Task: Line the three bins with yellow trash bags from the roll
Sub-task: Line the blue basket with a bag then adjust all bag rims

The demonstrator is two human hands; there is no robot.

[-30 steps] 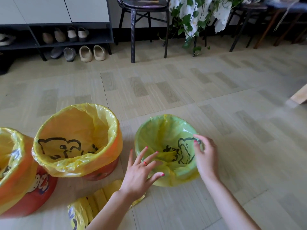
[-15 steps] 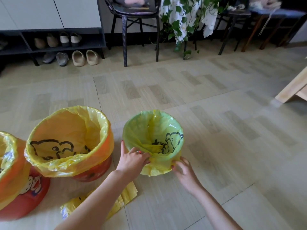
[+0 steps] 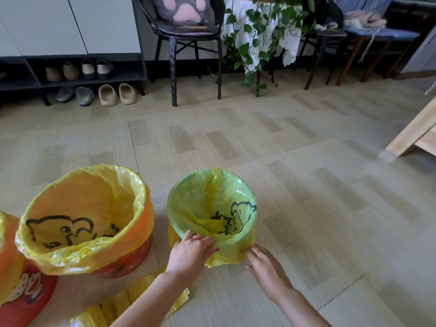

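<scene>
Now both hands have dropped from the rim to the near side of the small green plastic bin (image 3: 245, 210), left hand (image 3: 191, 252) and right hand (image 3: 265, 263) fingers pinching its yellow trash bag (image 3: 224, 254) overhang downward, so bin 3 looks nearly lined.

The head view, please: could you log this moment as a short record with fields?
Small bin: green, lined with a yellow bag, overhang folded over its near rim
Left hand: grip on the bag at the near rim
Right hand: fingers on the bag's overhang at the bin's lower right; grip unclear
Middle bin: orange, lined
Left bin: orange, lined, partly out of frame
Bag roll: on the floor, near the left forearm
</scene>
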